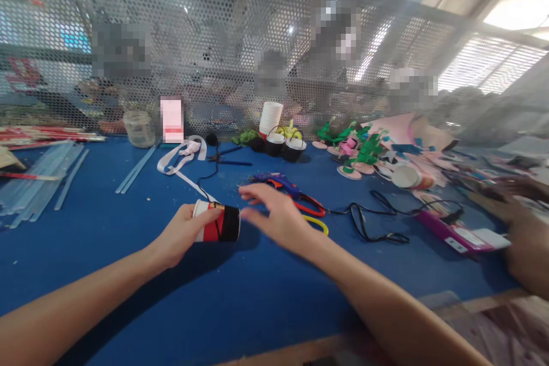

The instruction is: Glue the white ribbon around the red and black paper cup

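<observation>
My left hand (182,233) is wrapped round a paper cup (230,224) lying on its side just above the blue table. The cup is white with a red band and a black band at its right end. A black strand (214,168) runs from the cup back towards a small dark ball (211,139). Just right of the cup, my right hand (278,214) is open, fingers apart and nothing seen in them. Behind that hand lie a blue glue gun (281,180), a red handle loop (312,204) and a yellow handle loop (321,224), partly hidden by it.
Clear glue sticks (43,177) lie left, near a glass jar (139,128) and white ribbon (174,168). Stacked cups (271,116) and small black buckets (294,150) stand behind. Green pieces (369,151), a black cord (360,223) and a purple box (454,233) are right, beside another person's arm (529,240).
</observation>
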Motion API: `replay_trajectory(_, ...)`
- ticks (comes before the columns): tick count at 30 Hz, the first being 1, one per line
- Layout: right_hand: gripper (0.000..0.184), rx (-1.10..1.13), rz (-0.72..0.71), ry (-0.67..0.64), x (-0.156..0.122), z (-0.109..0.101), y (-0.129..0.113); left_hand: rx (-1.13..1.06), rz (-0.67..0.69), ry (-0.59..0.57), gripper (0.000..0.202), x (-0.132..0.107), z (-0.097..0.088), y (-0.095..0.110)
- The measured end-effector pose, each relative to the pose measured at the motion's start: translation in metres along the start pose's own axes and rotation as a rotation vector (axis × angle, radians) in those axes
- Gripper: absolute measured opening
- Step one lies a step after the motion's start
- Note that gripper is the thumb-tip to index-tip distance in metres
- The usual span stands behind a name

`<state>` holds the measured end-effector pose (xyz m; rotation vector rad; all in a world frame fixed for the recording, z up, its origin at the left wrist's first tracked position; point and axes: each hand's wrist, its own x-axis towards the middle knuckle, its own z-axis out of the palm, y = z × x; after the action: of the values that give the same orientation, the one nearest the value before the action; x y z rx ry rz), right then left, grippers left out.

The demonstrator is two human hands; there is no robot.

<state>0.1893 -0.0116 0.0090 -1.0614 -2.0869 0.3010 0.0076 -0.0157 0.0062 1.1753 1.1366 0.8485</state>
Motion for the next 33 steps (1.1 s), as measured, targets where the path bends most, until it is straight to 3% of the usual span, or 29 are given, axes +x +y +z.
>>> replay_trajectory(3,0.031,-0.149,0.329,0.146,0.012,-0.023,0.028,0.109,0.047,0.015,0.028,0.0,0.0,0.0)
replay_trajectory(5,0.03,-0.398,0.554,0.09,0.017,-0.036,0.05,0.183,0.063,0.014,0.029,0.0,0.001,0.0)
replay_trajectory(9,0.023,-0.463,0.683,-0.054,0.023,-0.041,0.086,0.306,0.092,-0.015,0.031,-0.002,0.002,0.002)
replay_trajectory(12,0.01,-0.425,0.737,-0.15,0.027,-0.031,0.099,0.381,0.107,-0.023,0.031,-0.004,0.002,0.003)
replay_trajectory(14,0.01,-0.394,0.76,-0.151,0.031,-0.024,0.102,0.401,0.109,-0.027,0.031,-0.005,0.002,0.004)
replay_trajectory(19,0.037,-0.259,0.749,-0.009,0.034,-0.026,0.088,0.387,0.1,-0.025,0.031,-0.005,0.003,0.007)
replay_trajectory(22,0.039,-0.109,0.683,0.027,0.029,-0.036,0.064,0.36,0.074,0.007,0.031,-0.004,0.003,0.006)
replay_trajectory(27,0.018,0.344,0.597,-0.115,0.014,-0.046,0.02,0.239,0.0,0.043,0.029,0.001,0.0,0.002)
replay_trajectory(33,0.019,0.395,0.507,-0.25,-0.006,-0.041,-0.01,0.215,-0.097,0.132,0.024,0.003,0.0,0.005)
